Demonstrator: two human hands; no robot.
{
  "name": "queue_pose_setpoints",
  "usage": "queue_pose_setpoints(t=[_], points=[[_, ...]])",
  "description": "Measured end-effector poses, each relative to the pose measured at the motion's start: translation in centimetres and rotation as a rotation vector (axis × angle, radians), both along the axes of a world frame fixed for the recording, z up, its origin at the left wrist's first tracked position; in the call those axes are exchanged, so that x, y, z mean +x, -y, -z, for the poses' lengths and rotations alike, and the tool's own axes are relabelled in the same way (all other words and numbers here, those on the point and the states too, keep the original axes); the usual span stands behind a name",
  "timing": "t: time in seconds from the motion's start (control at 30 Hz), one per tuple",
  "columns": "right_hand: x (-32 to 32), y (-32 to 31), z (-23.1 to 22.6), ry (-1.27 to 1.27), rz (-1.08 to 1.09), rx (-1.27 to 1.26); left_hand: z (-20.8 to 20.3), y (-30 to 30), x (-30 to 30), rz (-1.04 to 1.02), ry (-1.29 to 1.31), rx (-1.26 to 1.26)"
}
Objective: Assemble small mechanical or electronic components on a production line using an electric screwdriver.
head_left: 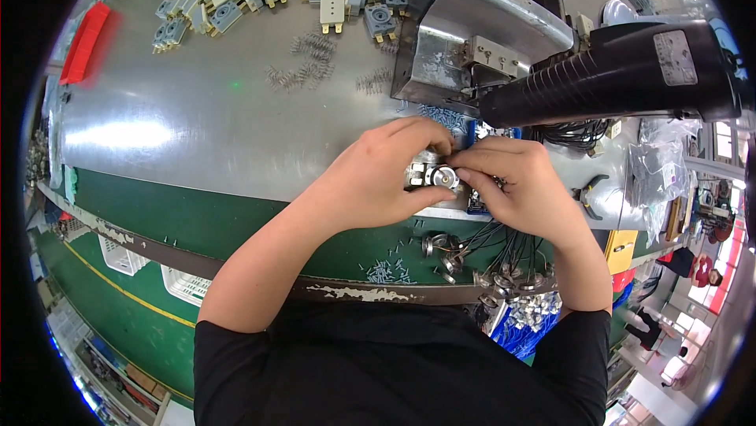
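Here, left hand [383, 170] C-shaped, right hand [521, 182] opposite, metal part [443, 177] between.

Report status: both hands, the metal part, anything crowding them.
Left hand curled around round-faced metal part. Right hand at its right side, fingertips close in. Black tool beyond right hand; loose screws beyond left.

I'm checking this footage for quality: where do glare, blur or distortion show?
Head view: glare on the metal tabletop at left; a blurred right edge on the red bin; the brown bench edge bowed by the fisheye; the metal part in the left hand fairly clear.
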State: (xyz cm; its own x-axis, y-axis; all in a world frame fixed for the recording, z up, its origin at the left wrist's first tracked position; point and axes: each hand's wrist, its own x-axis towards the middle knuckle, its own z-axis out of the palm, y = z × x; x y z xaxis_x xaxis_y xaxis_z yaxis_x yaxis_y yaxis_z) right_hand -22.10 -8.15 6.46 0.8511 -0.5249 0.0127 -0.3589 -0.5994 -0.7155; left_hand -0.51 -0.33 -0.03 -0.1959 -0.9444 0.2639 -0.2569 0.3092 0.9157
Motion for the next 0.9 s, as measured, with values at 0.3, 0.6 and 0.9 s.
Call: queue_pose_setpoints(t=[0.3, 0.6, 0.9], points=[[-0.1, -1.3, -0.2, 0.028, 0.307, 0.089, 0.4, -0.3, -0.3, -0.025, -0.028, -0.075], [-0.6, -2.2, 0.1, -0.005, 0.176, -0.172, 0.2, -0.5, -0.5, -0.042, 0.030, -0.081], [-0.5, -1.6, 0.2, 0.051, 0.183, -0.104, 0.1, -0.3, -0.4, -0.014, 0.023, -0.072]])
